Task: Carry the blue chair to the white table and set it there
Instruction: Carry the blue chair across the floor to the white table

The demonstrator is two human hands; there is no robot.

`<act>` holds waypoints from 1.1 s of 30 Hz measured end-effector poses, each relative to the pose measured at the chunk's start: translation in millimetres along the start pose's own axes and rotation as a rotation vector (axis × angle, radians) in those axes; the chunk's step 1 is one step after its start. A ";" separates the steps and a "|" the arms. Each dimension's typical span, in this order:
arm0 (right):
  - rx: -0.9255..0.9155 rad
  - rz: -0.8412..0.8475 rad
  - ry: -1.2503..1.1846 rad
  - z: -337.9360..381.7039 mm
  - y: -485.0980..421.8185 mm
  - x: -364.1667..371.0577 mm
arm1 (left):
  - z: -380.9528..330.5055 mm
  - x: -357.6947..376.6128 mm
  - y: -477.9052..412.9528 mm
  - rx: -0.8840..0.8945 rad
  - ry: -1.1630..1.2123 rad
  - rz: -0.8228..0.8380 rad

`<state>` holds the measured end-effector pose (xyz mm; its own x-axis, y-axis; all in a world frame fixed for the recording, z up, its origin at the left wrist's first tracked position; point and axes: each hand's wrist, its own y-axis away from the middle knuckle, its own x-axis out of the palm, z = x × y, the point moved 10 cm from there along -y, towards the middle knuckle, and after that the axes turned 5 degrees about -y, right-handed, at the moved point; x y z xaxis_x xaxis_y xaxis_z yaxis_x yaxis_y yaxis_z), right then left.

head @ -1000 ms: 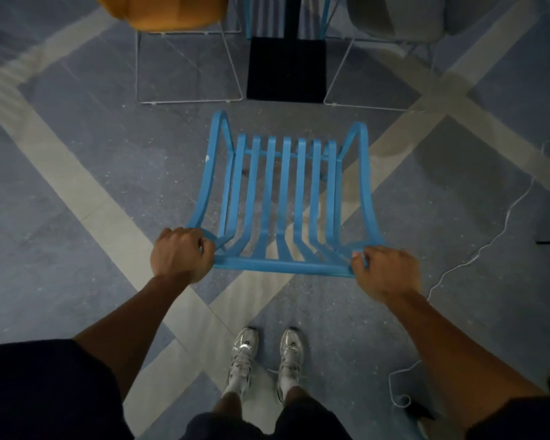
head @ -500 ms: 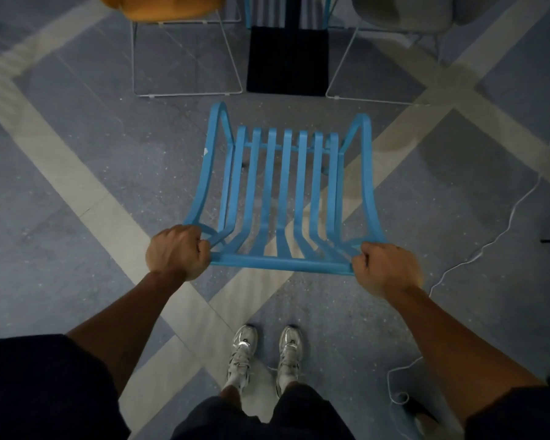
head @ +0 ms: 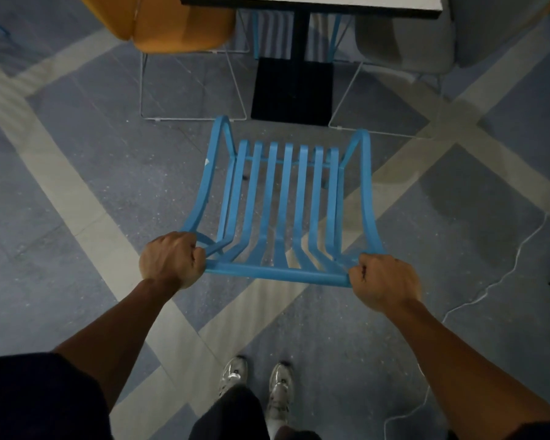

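Observation:
The blue chair (head: pixel 286 204), made of slats, is right in front of me, its top rail nearest me and its seat pointing toward the table. My left hand (head: pixel 170 263) grips the left end of that rail. My right hand (head: pixel 385 282) grips the right end. Both fists are closed around the rail. The white table (head: pixel 311 3) shows only as a front edge at the top of the view, on a black post with a square black base (head: pixel 291 90). Whether the chair's legs touch the floor is hidden.
An orange chair (head: pixel 178 23) on a white wire frame stands left of the table base, a grey chair (head: pixel 404 42) right of it. Another blue chair (head: pixel 264 36) is behind the post. A thin white cable (head: pixel 502 274) trails over the floor at right. My shoes (head: pixel 254 385) are below.
The view has tipped up, so the table edge now shows at the top. The chair sits a little closer to the black base. Both hands keep the same grip.

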<state>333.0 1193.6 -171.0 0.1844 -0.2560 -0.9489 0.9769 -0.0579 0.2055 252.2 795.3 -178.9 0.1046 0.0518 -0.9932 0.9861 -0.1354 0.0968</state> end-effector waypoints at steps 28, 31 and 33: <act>0.048 -0.020 0.011 -15.4 -198.3 -39.4 | -12.8 -27.7 -206.2 0.079 0.020 -0.001; 0.048 -0.016 0.039 -20.2 -224.4 -45.0 | -16.5 -31.4 -230.7 0.088 0.036 -0.033; 0.046 -0.011 0.062 -22.7 -240.5 -49.4 | -18.5 -32.6 -246.2 0.093 0.045 -0.045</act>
<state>91.4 1242.1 -179.0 0.1816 -0.1950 -0.9638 0.9732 -0.1051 0.2046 8.4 845.3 -169.1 0.0684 0.1037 -0.9923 0.9739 -0.2229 0.0439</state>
